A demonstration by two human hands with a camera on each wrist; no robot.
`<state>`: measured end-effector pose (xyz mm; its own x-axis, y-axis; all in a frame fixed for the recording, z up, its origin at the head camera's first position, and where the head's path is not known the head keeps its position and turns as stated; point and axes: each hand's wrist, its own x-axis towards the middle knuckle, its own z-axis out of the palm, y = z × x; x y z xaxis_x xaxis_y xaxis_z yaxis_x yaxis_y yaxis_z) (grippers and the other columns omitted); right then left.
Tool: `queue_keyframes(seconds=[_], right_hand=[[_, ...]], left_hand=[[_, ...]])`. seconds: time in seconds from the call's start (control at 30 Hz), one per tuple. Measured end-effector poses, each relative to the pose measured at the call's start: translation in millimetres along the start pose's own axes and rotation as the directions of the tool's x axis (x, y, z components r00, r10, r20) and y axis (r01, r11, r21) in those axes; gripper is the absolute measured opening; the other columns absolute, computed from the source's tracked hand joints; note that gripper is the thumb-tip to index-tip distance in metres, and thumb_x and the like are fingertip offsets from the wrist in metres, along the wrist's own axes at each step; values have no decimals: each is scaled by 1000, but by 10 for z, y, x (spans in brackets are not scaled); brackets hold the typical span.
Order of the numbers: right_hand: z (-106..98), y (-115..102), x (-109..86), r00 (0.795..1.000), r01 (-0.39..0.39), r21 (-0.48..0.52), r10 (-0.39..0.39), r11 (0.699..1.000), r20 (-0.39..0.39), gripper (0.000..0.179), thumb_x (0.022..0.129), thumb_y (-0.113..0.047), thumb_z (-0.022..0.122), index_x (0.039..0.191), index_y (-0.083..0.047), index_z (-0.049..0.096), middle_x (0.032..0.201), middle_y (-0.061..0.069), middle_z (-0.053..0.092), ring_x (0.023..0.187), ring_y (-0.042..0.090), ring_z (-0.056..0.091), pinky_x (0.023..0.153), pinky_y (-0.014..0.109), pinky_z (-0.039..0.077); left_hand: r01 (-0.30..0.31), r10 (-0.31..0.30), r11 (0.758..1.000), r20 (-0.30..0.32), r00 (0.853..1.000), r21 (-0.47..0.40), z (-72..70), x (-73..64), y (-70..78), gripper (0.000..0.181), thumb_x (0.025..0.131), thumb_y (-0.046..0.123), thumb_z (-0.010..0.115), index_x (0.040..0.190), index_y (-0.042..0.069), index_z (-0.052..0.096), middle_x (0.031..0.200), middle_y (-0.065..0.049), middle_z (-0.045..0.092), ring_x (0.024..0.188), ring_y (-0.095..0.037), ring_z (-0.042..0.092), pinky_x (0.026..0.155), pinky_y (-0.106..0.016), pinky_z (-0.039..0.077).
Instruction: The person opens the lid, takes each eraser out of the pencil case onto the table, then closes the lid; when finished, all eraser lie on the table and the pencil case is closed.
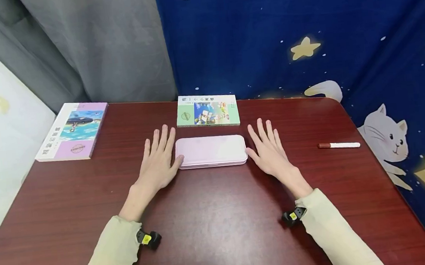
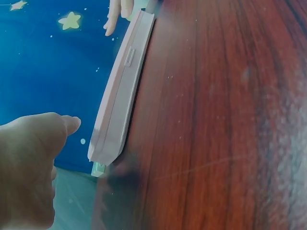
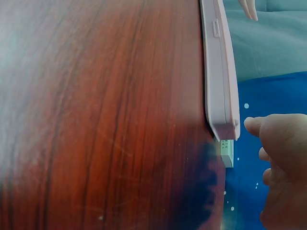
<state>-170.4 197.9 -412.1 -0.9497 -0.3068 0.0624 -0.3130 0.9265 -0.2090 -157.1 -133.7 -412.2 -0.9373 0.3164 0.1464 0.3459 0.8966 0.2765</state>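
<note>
A closed pale pink pencil case (image 1: pixel 210 151) lies lengthwise across the middle of the dark red table. My left hand (image 1: pixel 158 162) is at its left end, fingers straight and spread, palm down. At the right end is my right hand (image 1: pixel 269 149), likewise with straight, spread fingers. Both thumbs point in toward the case's ends. Seen from the wrists, the case's front side with a small clasp (image 2: pixel 129 56) faces me, and each thumb (image 3: pixel 253 125) looks slightly apart from it. Neither hand holds anything.
Behind the case lies a green-and-white book (image 1: pixel 207 110). A purple-and-white book (image 1: pixel 73 131) lies at the far left corner. To the right is a white marker with a brown cap (image 1: pixel 339 145). Grey and blue curtains (image 1: pixel 233 31) hang behind the table (image 1: pixel 214 218).
</note>
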Motion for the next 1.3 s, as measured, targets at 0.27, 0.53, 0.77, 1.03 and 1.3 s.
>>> queue_keyframes(seconds=[0.27,0.53,0.77,1.03,1.3], right_hand=[[-4,-128,50,998,61,-17,-61,998,15,73,99,-37,52,155,-10,15,160,17,-3,144,31,-15,115,54,0],[57,-372,130,968,251,-64,-250,966,22,74,96,-35,60,155,-12,21,159,18,5,145,33,-4,116,52,5],[127,-537,151,938,347,-86,-343,934,59,73,95,-36,61,153,-9,27,158,20,11,144,38,7,116,52,10],[246,-682,193,941,337,-116,-331,934,70,77,93,-34,65,152,-3,25,157,23,12,143,37,14,114,52,20],[282,-788,205,946,321,-218,-321,922,37,75,90,-32,69,149,-2,33,153,24,25,140,39,26,111,55,26]], left_hand=[[-55,53,998,70,996,31,61,81,103,79,98,42,49,156,8,6,160,-16,-1,145,-33,-6,115,-56,2],[-116,110,993,143,984,32,106,189,204,82,96,46,54,156,10,11,160,-15,2,145,-36,1,116,-54,3],[-161,153,986,185,971,30,158,244,279,87,93,48,58,156,9,12,160,-15,4,145,-35,4,116,-52,4],[-180,165,981,189,968,66,217,284,310,91,90,49,62,155,7,15,158,-19,11,144,-36,11,116,-51,11],[-181,162,980,191,968,85,216,300,293,88,90,49,63,154,5,21,157,-21,14,144,-38,13,116,-51,14]])
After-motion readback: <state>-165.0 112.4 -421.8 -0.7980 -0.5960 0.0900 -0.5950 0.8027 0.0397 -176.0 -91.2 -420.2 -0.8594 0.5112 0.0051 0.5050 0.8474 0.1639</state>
